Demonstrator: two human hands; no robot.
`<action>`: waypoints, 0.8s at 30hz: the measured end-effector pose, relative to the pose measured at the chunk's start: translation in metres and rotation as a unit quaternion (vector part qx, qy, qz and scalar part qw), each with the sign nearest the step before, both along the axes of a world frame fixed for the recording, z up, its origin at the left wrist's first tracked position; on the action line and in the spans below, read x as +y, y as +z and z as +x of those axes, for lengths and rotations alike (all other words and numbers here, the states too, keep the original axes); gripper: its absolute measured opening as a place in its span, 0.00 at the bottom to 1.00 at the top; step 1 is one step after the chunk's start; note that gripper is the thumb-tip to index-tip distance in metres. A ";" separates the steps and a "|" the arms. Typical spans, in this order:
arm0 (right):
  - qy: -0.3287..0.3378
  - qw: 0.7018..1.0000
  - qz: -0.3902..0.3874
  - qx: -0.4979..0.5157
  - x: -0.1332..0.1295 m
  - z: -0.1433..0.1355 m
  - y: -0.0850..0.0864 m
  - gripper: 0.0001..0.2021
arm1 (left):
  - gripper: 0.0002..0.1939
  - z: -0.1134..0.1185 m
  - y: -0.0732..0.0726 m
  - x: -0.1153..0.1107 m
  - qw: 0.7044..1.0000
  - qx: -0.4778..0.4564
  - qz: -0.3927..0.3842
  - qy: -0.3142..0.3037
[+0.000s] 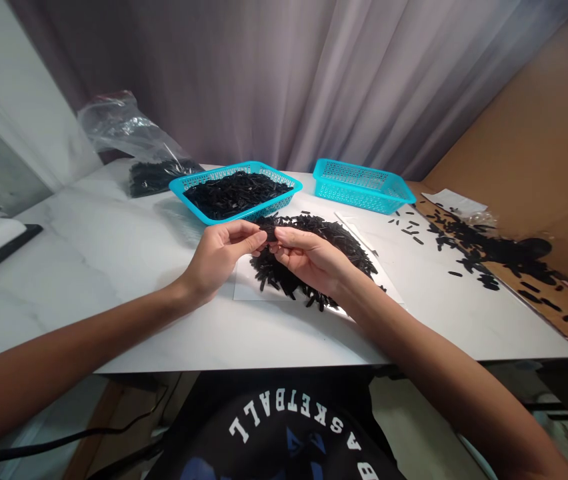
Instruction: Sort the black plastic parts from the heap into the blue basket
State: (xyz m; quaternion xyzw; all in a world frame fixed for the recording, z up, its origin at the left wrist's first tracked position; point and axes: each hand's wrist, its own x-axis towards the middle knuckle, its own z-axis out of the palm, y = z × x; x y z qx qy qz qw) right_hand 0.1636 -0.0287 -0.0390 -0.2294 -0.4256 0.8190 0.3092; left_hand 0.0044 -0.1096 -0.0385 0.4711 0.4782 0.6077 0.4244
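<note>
Inspection of a small black piece (pixel 271 233) looks like the step in hand; the next move seems to call for a steady two-sided grip. Mid-frame, left hand (pixel 218 252) and right hand (pixel 309 257) pinch it between them, before the black pile (pixel 347 241).

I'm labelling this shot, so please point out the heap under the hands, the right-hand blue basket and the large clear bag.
Heap of black pieces (pixel 350 248): head view, its right part.
Right-hand blue basket (pixel 359 197): head view, its front wall.
Large clear bag (pixel 135 135): head view, its upper part.
</note>
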 end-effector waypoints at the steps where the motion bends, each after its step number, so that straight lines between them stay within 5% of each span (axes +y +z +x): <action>1: 0.002 1.000 -0.006 0.002 -0.001 0.000 0.000 0.05 | 0.09 0.000 0.000 0.000 1.000 -0.001 0.000 -0.001; 24: -0.001 0.999 0.048 0.000 -0.001 0.001 0.001 0.07 | 0.11 0.002 -0.001 0.000 0.993 0.080 0.078 0.044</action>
